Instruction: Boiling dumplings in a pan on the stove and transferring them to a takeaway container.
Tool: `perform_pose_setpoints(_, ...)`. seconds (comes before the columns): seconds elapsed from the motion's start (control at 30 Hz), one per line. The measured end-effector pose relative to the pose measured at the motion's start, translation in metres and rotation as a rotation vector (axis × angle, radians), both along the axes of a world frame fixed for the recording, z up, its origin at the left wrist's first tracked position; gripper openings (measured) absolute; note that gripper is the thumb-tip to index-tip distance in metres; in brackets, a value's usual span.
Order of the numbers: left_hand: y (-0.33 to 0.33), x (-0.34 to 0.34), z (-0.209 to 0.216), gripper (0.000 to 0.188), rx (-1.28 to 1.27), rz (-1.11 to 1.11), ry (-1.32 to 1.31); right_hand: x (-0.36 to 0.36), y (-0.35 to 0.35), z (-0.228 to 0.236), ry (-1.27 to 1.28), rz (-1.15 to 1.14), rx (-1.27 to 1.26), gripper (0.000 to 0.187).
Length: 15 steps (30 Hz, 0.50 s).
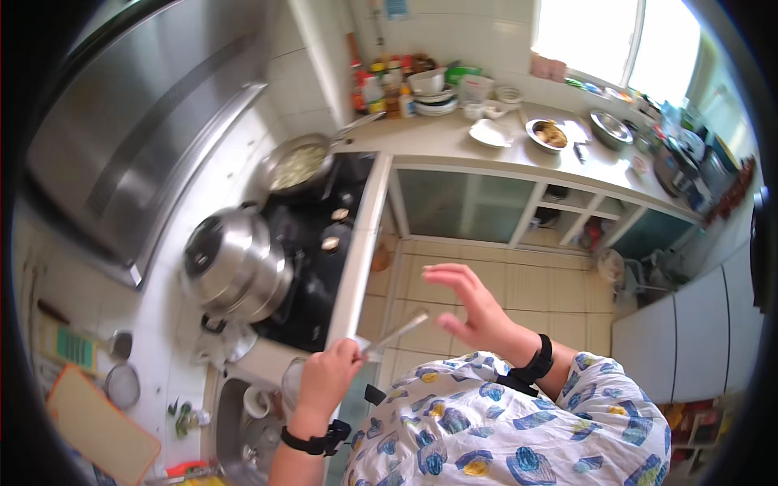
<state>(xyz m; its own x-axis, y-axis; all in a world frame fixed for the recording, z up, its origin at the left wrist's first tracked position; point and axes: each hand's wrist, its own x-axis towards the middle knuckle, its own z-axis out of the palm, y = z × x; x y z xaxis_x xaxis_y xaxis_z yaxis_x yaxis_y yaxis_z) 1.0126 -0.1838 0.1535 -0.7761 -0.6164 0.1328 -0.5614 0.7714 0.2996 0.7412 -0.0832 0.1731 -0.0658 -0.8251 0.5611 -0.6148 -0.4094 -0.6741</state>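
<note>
My left hand (326, 374) is closed around one end of a slim metal utensil (399, 330), which points up and right past the counter's front edge. Its kind I cannot make out. My right hand (478, 312) is raised in front of my body, empty, with thumb and fingers apart, a short way from the utensil's free end. On the black stove (312, 275) stand a large lidded steel steamer pot (239, 267) and, farther back, a frying pan (298, 168) with pale pieces of food in it.
A range hood (146, 113) hangs over the stove at left. Near my left arm is a steel sink (235, 429) with a white cup (257, 401). The far counter (454, 134) bears bottles, stacked dishes, a bowl of brown food (548, 135) and a steel basin (610, 130).
</note>
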Motion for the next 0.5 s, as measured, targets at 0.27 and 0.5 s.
perform_pose_setpoints(0.27, 0.008, -0.244, -0.041, 0.024, 0.188, -0.464, -0.017, -0.144, 0.080, -0.058, 0.404, -0.043, 0.597, 0.033)
perform_pose_setpoints(0.5, -0.045, -0.386, -0.017, 0.016, -0.077, -0.643, 0.454, -0.232, 0.107, -0.088, -0.087, -0.633, 0.519, 0.016)
